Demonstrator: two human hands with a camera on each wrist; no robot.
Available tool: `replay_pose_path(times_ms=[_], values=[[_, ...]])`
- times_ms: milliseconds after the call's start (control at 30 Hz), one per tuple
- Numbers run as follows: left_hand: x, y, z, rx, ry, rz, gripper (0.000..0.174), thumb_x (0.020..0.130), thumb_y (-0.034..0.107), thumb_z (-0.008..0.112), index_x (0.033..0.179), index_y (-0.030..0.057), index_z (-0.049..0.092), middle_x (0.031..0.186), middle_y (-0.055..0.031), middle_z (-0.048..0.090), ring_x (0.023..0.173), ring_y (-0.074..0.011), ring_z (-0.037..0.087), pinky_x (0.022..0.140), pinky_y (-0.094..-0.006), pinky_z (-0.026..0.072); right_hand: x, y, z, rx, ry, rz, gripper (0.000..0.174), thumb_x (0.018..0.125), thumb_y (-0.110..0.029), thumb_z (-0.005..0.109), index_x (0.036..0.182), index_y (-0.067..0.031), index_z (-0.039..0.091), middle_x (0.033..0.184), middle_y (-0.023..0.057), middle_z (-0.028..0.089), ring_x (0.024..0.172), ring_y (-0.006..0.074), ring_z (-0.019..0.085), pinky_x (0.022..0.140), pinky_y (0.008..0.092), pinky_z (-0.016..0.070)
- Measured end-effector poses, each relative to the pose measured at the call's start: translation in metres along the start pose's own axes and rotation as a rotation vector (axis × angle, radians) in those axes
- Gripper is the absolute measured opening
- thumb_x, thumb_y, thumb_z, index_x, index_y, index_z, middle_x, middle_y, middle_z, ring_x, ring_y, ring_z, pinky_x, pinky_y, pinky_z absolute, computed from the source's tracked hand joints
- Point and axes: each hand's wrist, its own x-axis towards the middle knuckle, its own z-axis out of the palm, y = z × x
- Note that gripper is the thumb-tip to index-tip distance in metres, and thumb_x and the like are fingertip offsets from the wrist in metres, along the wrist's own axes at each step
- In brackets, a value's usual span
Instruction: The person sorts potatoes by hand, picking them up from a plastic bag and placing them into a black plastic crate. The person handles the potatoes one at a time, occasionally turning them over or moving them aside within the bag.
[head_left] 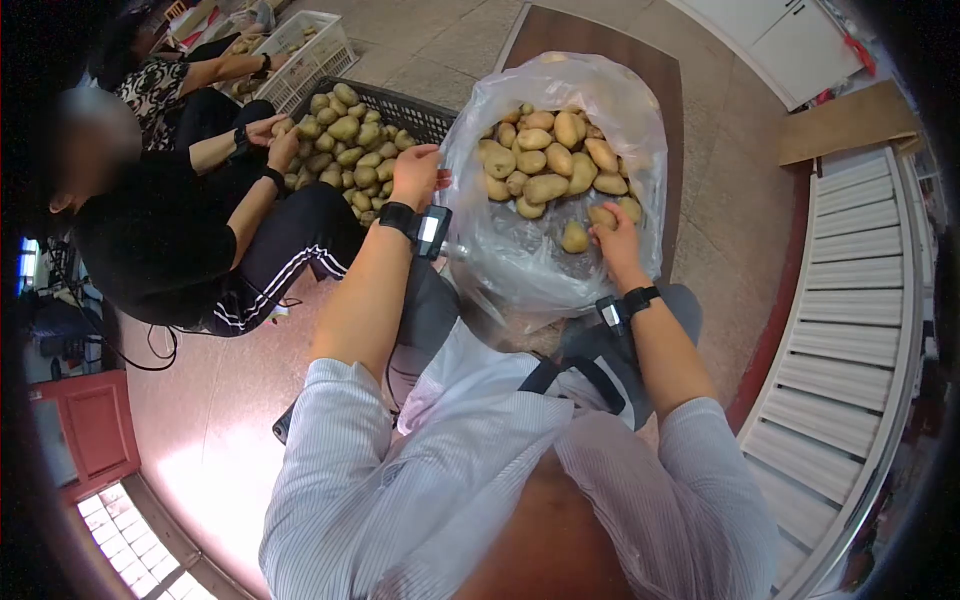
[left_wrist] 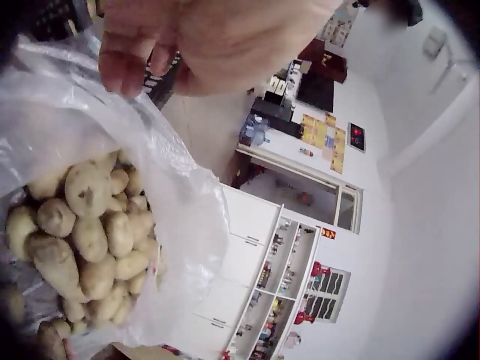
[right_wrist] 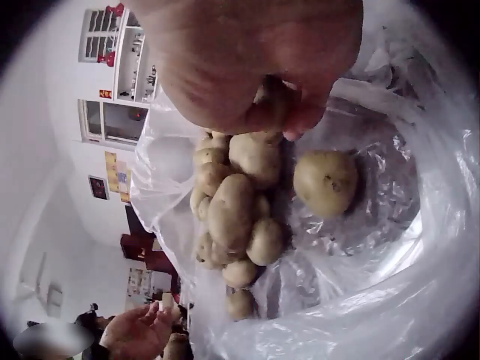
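Potato, tan, one: sitting low in the right part of the bag, between the fingers and thumb of the right hand, which is pinching it; the hand is covering much of it in the right wrist view.

Loose potato, rounded, one: lying just beside that hand on the bag's bare inner film.

Potato pile, tan, mixed round and long: filling the far part of the bag, several pieces resting on others.

Plastic bag, clear, wide-mouthed: standing open before the seated person, its crumpled rim spreading round the pile.

Left hand: hovering by the bag's left rim, fingers relaxed and slightly bent — whether they are touching the film cannot be told.

Wristbands, black, two: each bearing a small device, circling the person's wrists.

Black crate, plastic: standing left of the bag, holding crate potatoes heaped near its rim.

Neighbour in black: sitting at the crate's left, both hands working at its near edge.

White crate, latticed: standing beyond, another person in a patterned top reaching toward it.

Cardboard piece, brown: lying at the right, above a white slatted panel.
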Motion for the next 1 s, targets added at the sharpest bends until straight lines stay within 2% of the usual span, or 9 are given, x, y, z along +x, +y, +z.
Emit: replay_pose_path(times_ms=[67,133,300,367,467,633,733,867,1000], values=[[-0.004,0.001,0.008,-0.002,-0.054,-0.033,0.030,0.089,0.010,0.061,0.115,-0.0016,0.054,0.096,-0.0112,0.061,0.073,-0.0221,0.064,0.057,-0.0329,0.0534,-0.010,-0.019,0.006,0.102,-0.050,0.065,0.042,0.080,-0.003,0.064,0.121,-0.0009,0.055,0.104,0.0129,0.064,0.087,0.0210,0.064,0.073,0.0319,0.0518],[-0.008,0.001,0.015,0.019,-0.218,-0.047,0.029,0.089,0.011,0.061,0.115,-0.0011,0.054,0.096,-0.0100,0.062,0.073,-0.0224,0.064,0.060,-0.0328,0.0538,-0.018,-0.034,0.014,0.384,-0.137,0.071,0.040,0.085,-0.003,0.064,0.122,0.0026,0.052,0.106,0.0114,0.063,0.079,0.0166,0.064,0.068,0.0272,0.0524],[-0.034,0.002,0.042,0.138,-0.379,-0.030,0.033,0.088,0.014,0.064,0.116,0.0007,0.054,0.095,-0.0093,0.063,0.072,-0.0194,0.064,0.061,-0.0318,0.0532,-0.034,-0.075,0.027,0.462,-0.291,0.136,0.039,0.091,-0.017,0.062,0.123,0.0033,0.052,0.106,0.0101,0.063,0.077,0.0156,0.063,0.068,0.0262,0.0524],[-0.044,0.001,0.052,0.317,-0.591,0.014,0.039,0.087,0.014,0.066,0.121,0.0020,0.053,0.097,-0.0086,0.062,0.075,-0.0166,0.062,0.063,-0.0299,0.0527,-0.035,-0.079,0.031,0.468,-0.315,0.186,0.039,0.093,-0.022,0.060,0.123,0.0021,0.052,0.104,0.0096,0.063,0.076,0.0154,0.063,0.067,0.0263,0.0521],[-0.056,-0.009,0.062,0.350,-0.731,0.101,0.044,0.086,0.014,0.067,0.126,0.0046,0.051,0.099,-0.0069,0.062,0.080,-0.0148,0.061,0.066,-0.0281,0.0525,-0.034,-0.084,0.038,0.483,-0.416,0.205,0.039,0.096,-0.033,0.054,0.116,0.0005,0.055,0.097,0.0081,0.062,0.074,0.0151,0.062,0.063,0.0259,0.0504],[-0.060,-0.011,0.065,0.370,-0.836,0.122,0.047,0.085,0.013,0.068,0.128,0.0067,0.051,0.100,-0.0052,0.062,0.084,-0.0132,0.060,0.069,-0.0272,0.0527,-0.040,-0.099,0.054,0.443,-0.563,0.214,0.040,0.097,-0.041,0.051,0.092,-0.0026,0.058,0.073,0.0040,0.057,0.060,0.0148,0.059,0.055,0.0267,0.0462],[-0.056,-0.014,0.065,0.356,-0.900,0.089,0.045,0.084,0.011,0.069,0.126,0.0067,0.053,0.100,-0.0049,0.062,0.084,-0.0124,0.060,0.068,-0.0271,0.0526,-0.040,-0.104,0.062,0.345,-0.537,0.247,0.039,0.098,-0.042,0.048,0.087,-0.0061,0.060,0.065,0.0012,0.055,0.055,0.0144,0.057,0.051,0.0260,0.0446],[-0.059,-0.007,0.063,0.394,-0.927,0.019,0.044,0.082,0.015,0.073,0.121,0.0056,0.057,0.098,-0.0043,0.063,0.081,-0.0110,0.060,0.064,-0.0256,0.0511,-0.038,-0.096,0.068,0.195,-0.487,0.207,0.043,0.099,-0.044,0.046,0.082,-0.0060,0.058,0.061,0.0012,0.053,0.053,0.0143,0.056,0.049,0.0265,0.0433],[-0.064,-0.002,0.061,0.442,-0.882,0.093,0.046,0.080,0.018,0.075,0.120,0.0044,0.058,0.096,-0.0037,0.063,0.076,-0.0106,0.059,0.062,-0.0248,0.0496,-0.038,-0.094,0.068,0.225,-0.457,0.175,0.043,0.099,-0.043,0.046,0.079,-0.0067,0.056,0.061,0.0015,0.054,0.053,0.0139,0.055,0.050,0.0254,0.0423]])
